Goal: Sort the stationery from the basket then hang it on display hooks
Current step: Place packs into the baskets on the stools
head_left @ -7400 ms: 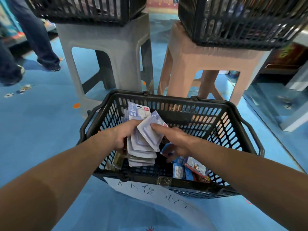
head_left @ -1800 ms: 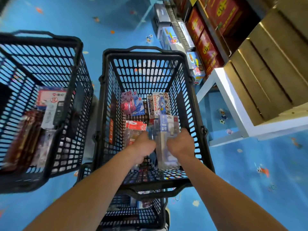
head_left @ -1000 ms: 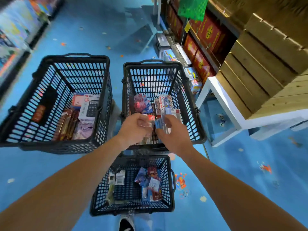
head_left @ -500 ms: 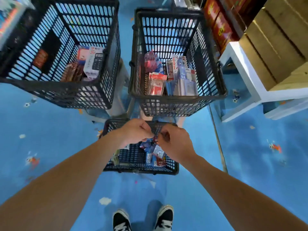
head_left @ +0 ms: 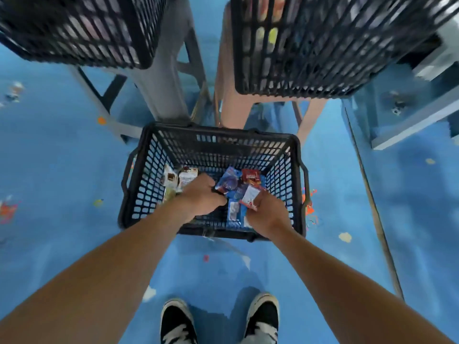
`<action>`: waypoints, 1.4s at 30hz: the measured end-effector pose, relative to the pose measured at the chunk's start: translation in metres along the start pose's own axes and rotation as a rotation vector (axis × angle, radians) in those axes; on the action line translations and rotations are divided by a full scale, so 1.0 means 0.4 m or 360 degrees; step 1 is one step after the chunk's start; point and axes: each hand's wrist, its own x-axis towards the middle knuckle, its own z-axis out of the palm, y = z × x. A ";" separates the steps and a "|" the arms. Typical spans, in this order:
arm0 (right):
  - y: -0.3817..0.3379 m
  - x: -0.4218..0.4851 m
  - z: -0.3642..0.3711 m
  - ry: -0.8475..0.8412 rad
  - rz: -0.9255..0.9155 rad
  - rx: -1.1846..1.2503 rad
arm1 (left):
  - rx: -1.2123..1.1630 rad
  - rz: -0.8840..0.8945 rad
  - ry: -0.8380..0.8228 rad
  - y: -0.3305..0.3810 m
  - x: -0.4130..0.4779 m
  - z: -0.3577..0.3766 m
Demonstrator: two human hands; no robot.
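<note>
The floor basket (head_left: 213,142) is open on top; the left hand (head_left: 202,194) and right hand (head_left: 267,212), gripping a packet (head_left: 250,198), fill its near half. Just past its far rim a grey stool (head_left: 164,90) and pink stool (head_left: 233,105) block, a narrow gap between. Upper baskets (head_left: 323,45) overhang. Floor (head_left: 62,157) lies free on both sides.

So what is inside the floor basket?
Pale packets at left, a blue packet and a red packet at right. The left hand and the right hand, gripping a white packet, hide whatever lies beneath.
</note>
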 end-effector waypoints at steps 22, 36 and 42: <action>0.133 0.533 0.170 -0.0489 -0.0097 -0.0724 | 0.0139 0.0134 -0.0083 -0.121 0.587 0.161; 0.109 0.545 0.214 -0.0314 0.0243 -0.0062 | 0.0210 0.0154 -0.0182 -0.153 0.614 0.172; 0.112 0.558 0.193 -0.0318 0.0234 0.0319 | 0.0207 0.0085 -0.0149 -0.152 0.608 0.157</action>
